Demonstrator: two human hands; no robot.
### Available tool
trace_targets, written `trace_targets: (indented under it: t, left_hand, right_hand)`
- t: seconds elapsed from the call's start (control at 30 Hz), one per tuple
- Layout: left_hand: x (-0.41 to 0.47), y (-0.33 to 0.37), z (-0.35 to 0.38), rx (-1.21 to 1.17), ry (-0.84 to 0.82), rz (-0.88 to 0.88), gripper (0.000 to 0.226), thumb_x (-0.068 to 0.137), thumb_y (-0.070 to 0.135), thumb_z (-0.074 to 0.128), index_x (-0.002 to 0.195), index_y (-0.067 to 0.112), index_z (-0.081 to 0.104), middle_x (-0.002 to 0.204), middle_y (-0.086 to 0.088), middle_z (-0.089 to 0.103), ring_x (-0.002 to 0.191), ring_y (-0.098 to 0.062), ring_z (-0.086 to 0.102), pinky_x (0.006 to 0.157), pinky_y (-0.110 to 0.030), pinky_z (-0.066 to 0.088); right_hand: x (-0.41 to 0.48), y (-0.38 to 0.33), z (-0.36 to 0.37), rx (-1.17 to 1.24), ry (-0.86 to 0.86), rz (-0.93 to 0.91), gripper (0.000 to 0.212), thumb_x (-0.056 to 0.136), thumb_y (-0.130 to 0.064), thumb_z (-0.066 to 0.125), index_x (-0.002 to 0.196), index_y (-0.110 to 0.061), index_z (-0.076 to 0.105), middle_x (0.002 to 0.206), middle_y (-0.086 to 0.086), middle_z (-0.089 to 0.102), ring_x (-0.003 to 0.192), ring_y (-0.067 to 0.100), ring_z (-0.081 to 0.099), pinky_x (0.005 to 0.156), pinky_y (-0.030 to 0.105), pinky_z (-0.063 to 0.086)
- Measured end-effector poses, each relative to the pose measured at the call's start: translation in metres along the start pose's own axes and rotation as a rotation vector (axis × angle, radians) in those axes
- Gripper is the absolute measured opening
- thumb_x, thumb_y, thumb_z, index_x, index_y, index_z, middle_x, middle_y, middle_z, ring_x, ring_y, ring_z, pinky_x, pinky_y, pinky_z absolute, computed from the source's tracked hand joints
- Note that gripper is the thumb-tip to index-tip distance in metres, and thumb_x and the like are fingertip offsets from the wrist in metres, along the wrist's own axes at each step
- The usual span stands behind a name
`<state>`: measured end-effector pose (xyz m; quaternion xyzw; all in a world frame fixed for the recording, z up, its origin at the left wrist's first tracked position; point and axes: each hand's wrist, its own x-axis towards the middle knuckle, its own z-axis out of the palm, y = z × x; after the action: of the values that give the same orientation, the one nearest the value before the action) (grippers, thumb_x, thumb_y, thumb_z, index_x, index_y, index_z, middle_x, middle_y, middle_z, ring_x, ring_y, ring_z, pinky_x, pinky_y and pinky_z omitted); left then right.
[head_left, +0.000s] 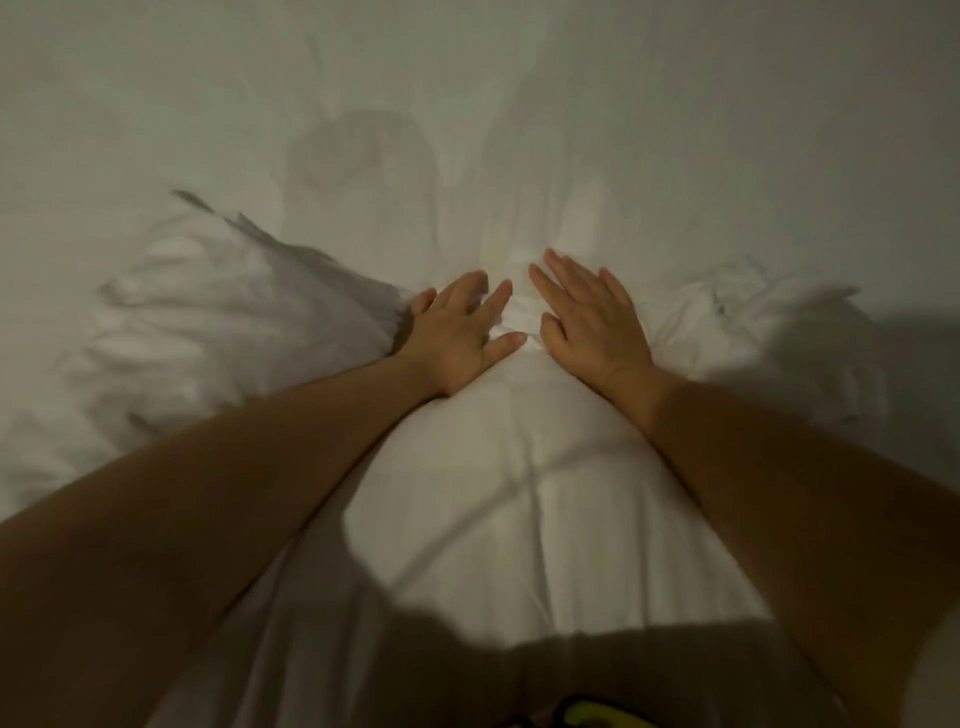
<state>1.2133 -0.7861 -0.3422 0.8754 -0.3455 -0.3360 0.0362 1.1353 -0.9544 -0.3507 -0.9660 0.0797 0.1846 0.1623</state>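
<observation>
both hands, left hand and right hand, lie flat with fingers spread, pressing the white sheet mid-bed to smooth out its bunched folds.

- We count two bare hands, the left hand and the right hand, in the middle.
- We count one white, crumpled cloth sheet.
- We count one yellow-and-black scrap at the near edge.
</observation>
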Motion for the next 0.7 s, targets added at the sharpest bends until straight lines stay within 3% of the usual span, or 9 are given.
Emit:
trace_targets:
  t: [0.1, 0.17, 0.3, 0.53, 0.7]
  left_hand:
    - [-0.009, 0.005, -0.011, 0.027, 0.006, 0.010, 0.063, 0.096, 0.059, 0.021, 0.151, 0.031, 0.012, 0.157, -0.001, 0.014, 0.144, -0.014, 0.015, 0.116, -0.042, 0.010]
    - [-0.022, 0.012, -0.024, 0.058, -0.007, 0.008, 0.063, 0.096, 0.060, 0.019, 0.151, 0.031, 0.014, 0.158, -0.001, 0.016, 0.144, -0.015, 0.016, 0.115, -0.044, 0.011]
    - [-0.072, 0.032, -0.055, 0.127, 0.040, -0.020, 0.067, 0.095, 0.061, 0.014, 0.152, 0.026, 0.008, 0.160, -0.003, 0.008, 0.146, -0.017, 0.008, 0.117, -0.048, 0.007]
    - [-0.212, 0.071, -0.109, 0.242, 0.264, -0.120, 0.059, 0.100, 0.047, 0.022, 0.151, 0.018, 0.015, 0.160, -0.007, 0.007, 0.146, -0.022, 0.011, 0.114, -0.045, 0.013]
    - [-0.309, 0.088, -0.131, 0.218, 0.271, -0.230, 0.060, 0.100, 0.051, 0.022, 0.152, 0.022, 0.015, 0.160, -0.005, 0.003, 0.147, -0.021, 0.006, 0.116, -0.048, 0.006]
  right_hand:
    - [-0.005, -0.004, -0.011, -0.036, -0.055, 0.002, 0.052, 0.100, -0.029, 0.026, 0.152, -0.027, 0.020, 0.161, -0.005, 0.010, 0.147, 0.011, 0.010, 0.118, 0.034, 0.001]
    - [-0.017, -0.012, -0.027, -0.052, -0.067, 0.029, 0.049, 0.101, -0.029, 0.026, 0.150, -0.025, 0.026, 0.159, -0.002, 0.018, 0.146, 0.014, 0.016, 0.118, 0.035, 0.002]
    - [-0.064, -0.033, -0.065, -0.130, 0.102, 0.057, 0.051, 0.101, -0.035, 0.023, 0.149, -0.017, 0.031, 0.152, 0.006, 0.036, 0.141, 0.022, 0.028, 0.117, 0.040, 0.012]
    - [-0.164, -0.074, -0.141, -0.175, 0.222, 0.102, 0.051, 0.102, -0.034, 0.029, 0.150, -0.018, 0.026, 0.156, 0.005, 0.028, 0.142, 0.021, 0.026, 0.117, 0.040, 0.012]
    - [-0.218, -0.128, -0.193, -0.127, 0.190, 0.066, 0.053, 0.099, -0.035, 0.028, 0.151, -0.023, 0.022, 0.158, 0.002, 0.021, 0.143, 0.019, 0.021, 0.119, 0.044, 0.007]
